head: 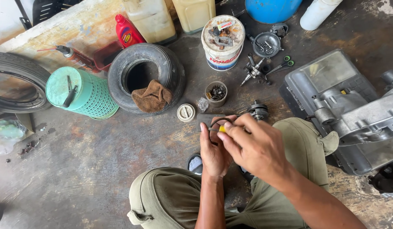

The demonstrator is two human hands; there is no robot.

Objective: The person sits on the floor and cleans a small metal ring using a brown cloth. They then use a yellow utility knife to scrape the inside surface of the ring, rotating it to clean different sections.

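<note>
The person's knees in olive-green trousers [171, 199] fill the bottom of the view, and just above them the two hands meet. The right hand [253, 148] has its fingers [230, 132] pressed together, pinching a small tool with a yellow handle [222, 128]. The left hand [214, 150] is curled beneath it, its fingers closed around a thin dark ring [217, 123] that arches up between both hands; how the ring is gripped underneath is hidden by the right hand. Both hands hover over the stained concrete floor [77, 169], between the knees. Just beyond the fingertips lie a round metal gear part [258, 111], a white round cap [186, 112] and a small tin of screws and bits [216, 93]. Farther out to the left a small black tyre [171, 68] lies flat with a brown rag [152, 96] draped over its rim, and beside it stands an upturned green mesh basket [90, 95] carrying a screwdriver [70, 94]. Behind the tin stands a white bucket [222, 55] topped with rusty parts, with a crankshaft [254, 70] and green-handled scissors [283, 64] to its right. A grey engine casing [353, 110] sits at the right, near the right knee. A red bottle [127, 30] stands at the back.
</note>
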